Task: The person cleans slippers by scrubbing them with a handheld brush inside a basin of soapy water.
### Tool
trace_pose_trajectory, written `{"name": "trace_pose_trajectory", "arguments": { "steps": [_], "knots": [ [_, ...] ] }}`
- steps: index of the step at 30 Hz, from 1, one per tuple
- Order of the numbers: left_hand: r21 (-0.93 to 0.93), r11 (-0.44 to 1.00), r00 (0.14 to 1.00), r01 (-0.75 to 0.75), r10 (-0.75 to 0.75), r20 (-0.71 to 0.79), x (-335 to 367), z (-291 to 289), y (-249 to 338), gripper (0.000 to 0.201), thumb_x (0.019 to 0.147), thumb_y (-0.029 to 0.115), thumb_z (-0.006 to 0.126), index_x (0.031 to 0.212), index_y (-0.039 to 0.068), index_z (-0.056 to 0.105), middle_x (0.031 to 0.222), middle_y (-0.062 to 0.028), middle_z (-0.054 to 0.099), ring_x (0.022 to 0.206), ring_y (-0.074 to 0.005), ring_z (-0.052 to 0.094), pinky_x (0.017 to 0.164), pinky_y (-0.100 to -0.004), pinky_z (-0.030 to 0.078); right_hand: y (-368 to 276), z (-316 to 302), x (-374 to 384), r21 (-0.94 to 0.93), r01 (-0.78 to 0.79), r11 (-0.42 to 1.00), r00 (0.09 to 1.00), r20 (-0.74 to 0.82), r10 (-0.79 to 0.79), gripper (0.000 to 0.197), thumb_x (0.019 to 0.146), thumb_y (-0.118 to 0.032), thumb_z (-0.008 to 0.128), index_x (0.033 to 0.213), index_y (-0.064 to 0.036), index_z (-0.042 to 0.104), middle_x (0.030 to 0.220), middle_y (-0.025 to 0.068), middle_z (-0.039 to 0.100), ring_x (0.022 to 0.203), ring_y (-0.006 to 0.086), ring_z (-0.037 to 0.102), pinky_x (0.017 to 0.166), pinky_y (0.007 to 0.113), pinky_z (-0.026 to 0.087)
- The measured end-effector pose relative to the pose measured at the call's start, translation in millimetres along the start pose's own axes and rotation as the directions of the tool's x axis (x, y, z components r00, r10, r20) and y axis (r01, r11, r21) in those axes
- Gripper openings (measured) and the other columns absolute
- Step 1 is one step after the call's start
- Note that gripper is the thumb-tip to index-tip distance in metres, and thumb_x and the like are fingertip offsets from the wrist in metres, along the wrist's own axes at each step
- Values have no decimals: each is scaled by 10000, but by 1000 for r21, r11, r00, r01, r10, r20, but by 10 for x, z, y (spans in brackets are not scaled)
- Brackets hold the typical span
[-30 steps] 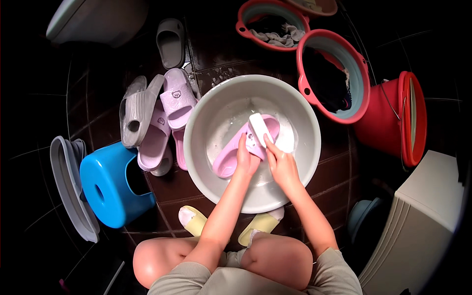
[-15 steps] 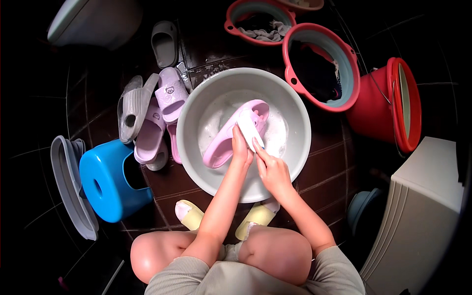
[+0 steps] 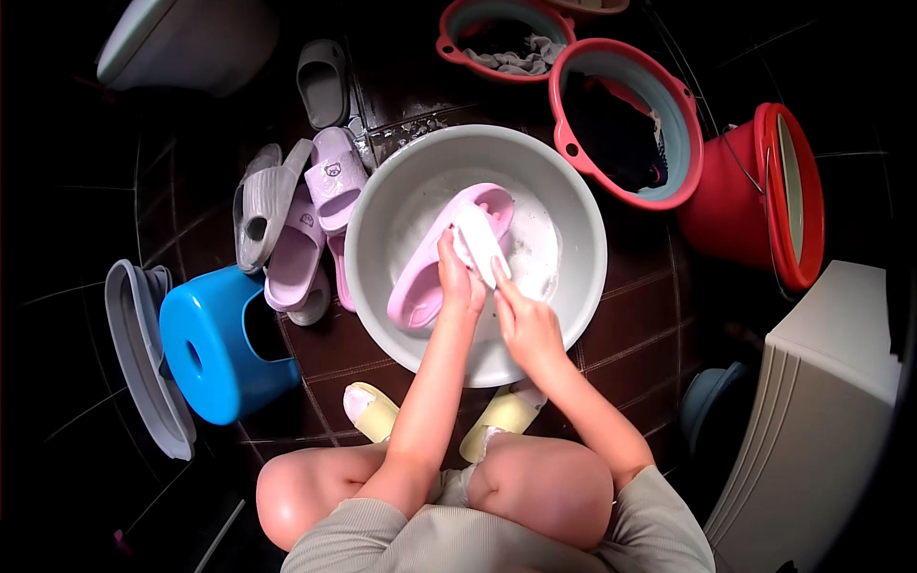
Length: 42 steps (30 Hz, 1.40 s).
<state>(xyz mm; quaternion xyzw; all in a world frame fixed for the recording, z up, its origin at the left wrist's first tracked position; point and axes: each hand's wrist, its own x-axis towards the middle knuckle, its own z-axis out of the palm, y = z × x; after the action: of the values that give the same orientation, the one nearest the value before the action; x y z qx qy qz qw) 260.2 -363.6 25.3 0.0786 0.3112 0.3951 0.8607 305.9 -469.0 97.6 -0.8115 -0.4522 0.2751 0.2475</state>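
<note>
My left hand (image 3: 461, 288) is closed on a pink slipper (image 3: 418, 298), which is held tilted over a large grey-white basin (image 3: 570, 286). The slipper's heel end points toward the lower left and its toe end toward the upper right. In my right hand (image 3: 531, 332) is a white brush-like tool (image 3: 480, 246) with a long flat back, laid across the slipper's strap. The tool's underside is hidden, so bristles cannot be made out. Soapy water (image 3: 537, 263) with white suds lies in the basin under the slipper.
Left of the basin lie several slippers: lilac (image 3: 336, 181), clear-grey (image 3: 272, 205) and dark grey (image 3: 322, 84). A blue stool (image 3: 224, 368) and a grey folded tub (image 3: 143, 372) lie further left. Red-rimmed tubs (image 3: 686, 143) with clothes and a red bucket (image 3: 726, 205) stand at the right.
The slipper, the white tool and both hands have shifted slightly left within the basin. Both grips stay the same. The whole view has also moved a little.
</note>
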Motion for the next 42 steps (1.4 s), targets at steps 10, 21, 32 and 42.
{"name": "trace_pose_trajectory", "arguments": {
  "steps": [10, 21, 32, 42],
  "knots": [
    [-1, 999, 999, -43, 43, 16, -49, 15, 2, 560, 949, 324, 232, 1356, -40, 358, 1320, -158, 491, 1239, -265, 452, 1054, -360, 336, -95, 21, -125, -34, 49, 998, 996, 77, -47, 467, 908, -173, 488, 1368, -228, 426, 653, 231, 596, 645, 426, 594, 604, 487, 471],
    [-10, 1000, 1000, -19, 18, -25, -59, -139, -107, 524, 943, 303, 267, 1344, -19, 368, 1299, -156, 510, 1192, -312, 487, 1017, -411, 377, 4, -46, 146, -19, -5, 1000, 996, 93, 7, 484, 902, -164, 488, 1365, -294, 432, 745, 243, 617, 680, 424, 605, 652, 482, 488],
    [-104, 993, 956, 61, -88, -279, -62, -24, -95, 449, 937, 329, 325, 1217, 21, 493, 1186, -124, 574, 1142, -275, 524, 1000, -419, 385, 17, -86, 371, 204, -216, 955, 975, -5, 221, 464, 913, -120, 482, 1358, -246, 445, 684, 272, 566, 652, 426, 591, 600, 442, 451],
    [-101, 993, 993, 57, -67, -100, 73, -197, -71, 352, 947, 316, 472, 1150, 37, 538, 1083, -83, 614, 983, -220, 595, 867, -352, 482, -138, 22, 382, 346, -158, 925, 987, 15, 163, 420, 933, -131, 451, 1352, -157, 452, 980, 284, 594, 747, 334, 634, 681, 319, 476]
  ]
}}
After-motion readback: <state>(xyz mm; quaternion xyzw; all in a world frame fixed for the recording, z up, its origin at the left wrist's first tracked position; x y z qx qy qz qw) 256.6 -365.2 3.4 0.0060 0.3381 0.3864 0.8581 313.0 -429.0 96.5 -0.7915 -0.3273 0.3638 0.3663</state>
